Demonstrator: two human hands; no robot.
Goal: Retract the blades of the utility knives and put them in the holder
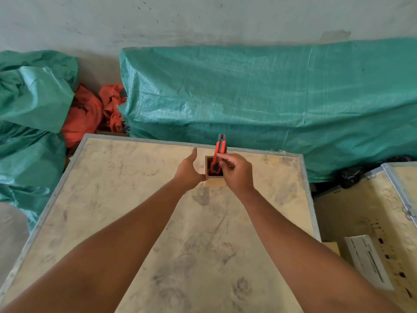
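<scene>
A small square wooden holder (214, 181) stands near the far edge of the plywood crate top (140, 199). An orange and grey utility knife (220, 150) stands upright with its lower end inside the holder and its upper end sticking out above the rim; no bare blade shows. My right hand (237, 172) pinches the knife's middle from the right. My left hand (190, 171) rests against the holder's left side, thumb raised and fingers apart, holding nothing. Something red shows deeper inside the holder, too dark to identify.
The crate top has a metal-edged rim all round. Large green tarp-covered bundles (270, 98) lie behind it, and an orange cloth (90, 111) at the back left. A second wooden crate (372, 222) with a white label stands to the right.
</scene>
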